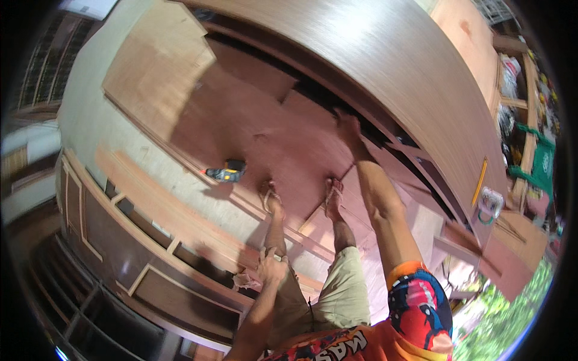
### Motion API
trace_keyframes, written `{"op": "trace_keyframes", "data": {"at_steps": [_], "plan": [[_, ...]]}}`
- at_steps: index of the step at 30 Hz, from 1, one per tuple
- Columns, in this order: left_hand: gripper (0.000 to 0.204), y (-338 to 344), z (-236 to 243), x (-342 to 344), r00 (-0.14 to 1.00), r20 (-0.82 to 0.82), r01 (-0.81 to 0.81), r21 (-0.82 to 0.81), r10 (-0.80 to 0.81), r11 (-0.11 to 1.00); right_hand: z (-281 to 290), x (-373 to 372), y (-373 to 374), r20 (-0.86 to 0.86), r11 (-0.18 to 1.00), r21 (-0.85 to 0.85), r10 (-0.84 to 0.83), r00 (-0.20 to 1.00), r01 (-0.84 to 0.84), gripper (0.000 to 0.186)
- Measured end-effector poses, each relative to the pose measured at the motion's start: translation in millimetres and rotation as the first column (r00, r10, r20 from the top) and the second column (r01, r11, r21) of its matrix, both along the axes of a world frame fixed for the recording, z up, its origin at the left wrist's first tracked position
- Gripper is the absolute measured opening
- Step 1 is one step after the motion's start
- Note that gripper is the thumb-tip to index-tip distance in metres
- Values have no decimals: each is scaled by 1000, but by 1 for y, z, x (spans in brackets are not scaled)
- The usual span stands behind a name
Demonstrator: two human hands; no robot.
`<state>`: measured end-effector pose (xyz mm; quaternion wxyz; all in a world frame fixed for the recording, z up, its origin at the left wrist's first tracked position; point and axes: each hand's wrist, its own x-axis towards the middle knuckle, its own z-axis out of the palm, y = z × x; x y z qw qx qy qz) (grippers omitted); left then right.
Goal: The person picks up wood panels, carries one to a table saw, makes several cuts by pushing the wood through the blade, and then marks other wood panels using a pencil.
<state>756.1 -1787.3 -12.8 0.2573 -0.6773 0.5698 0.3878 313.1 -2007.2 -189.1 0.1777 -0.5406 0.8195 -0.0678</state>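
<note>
person's left hand [272, 265] closes on a pale crumpled rag [245, 280] at hip height, while the right hand [348, 127] presses flat against the big wooden cabinet [385, 66], apparently steadying it, a drill [226, 172] lying on the floor.

At your far right, a green bag [543, 163] with a pale printed patch hangs against the wooden shelf unit [528, 129]. Above it on the shelves you have a whitish plastic package [512, 67] and a cluster of small, brightly coloured packets [546, 90], too small and blurred to tell apart. On the big wooden panel [385, 60] lies a small roll [490, 203] with a pale label. No signs or screens show.
</note>
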Motion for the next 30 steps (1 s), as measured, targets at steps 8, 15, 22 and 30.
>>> {"op": "trace_keyframes", "data": {"at_steps": [8,15,22,30], "plan": [[58,-7,3,-10,997,31,68,-37,-67,997,21,-1,-14,186,987,110,-133,973,114,65],[60,-5,-2,-8,995,23,93,49,-94,994,26,-3,-17,225,986,82,-160,961,145,69],[57,-13,-1,-8,997,25,73,8,-73,997,22,7,-23,194,984,26,-179,965,177,67],[51,-22,-16,19,994,-70,84,-69,-89,994,16,26,-43,179,959,204,-233,956,196,69]]}}
